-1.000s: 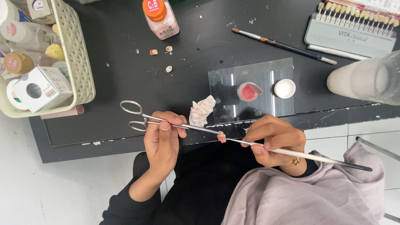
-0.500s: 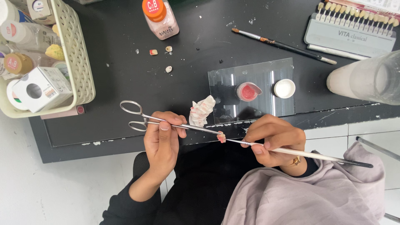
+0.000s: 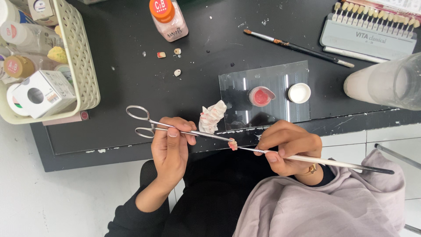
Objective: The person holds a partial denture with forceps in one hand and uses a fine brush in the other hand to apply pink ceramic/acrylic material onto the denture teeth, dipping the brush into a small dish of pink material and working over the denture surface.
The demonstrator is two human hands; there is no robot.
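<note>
My left hand (image 3: 170,147) grips slim metal forceps (image 3: 144,123) by the shaft, ring handles pointing left. The forceps tip clamps a small tooth-shaped piece (image 3: 233,144) with pink on it, held just in front of the black bench edge. My right hand (image 3: 289,147) holds a thin white-handled brush (image 3: 333,163) like a pen, its tip touching the small piece. A crumpled tissue (image 3: 212,116) with red marks lies just behind the forceps.
A clear glass slab (image 3: 272,107) carries a pink paste blob (image 3: 260,96) and a white dish (image 3: 299,93). Cream basket (image 3: 85,74) of bottles at left. Orange-capped bottle (image 3: 169,19), loose small teeth (image 3: 177,72), another brush (image 3: 298,47), tooth shade guide (image 3: 370,30), a glass jar (image 3: 388,83).
</note>
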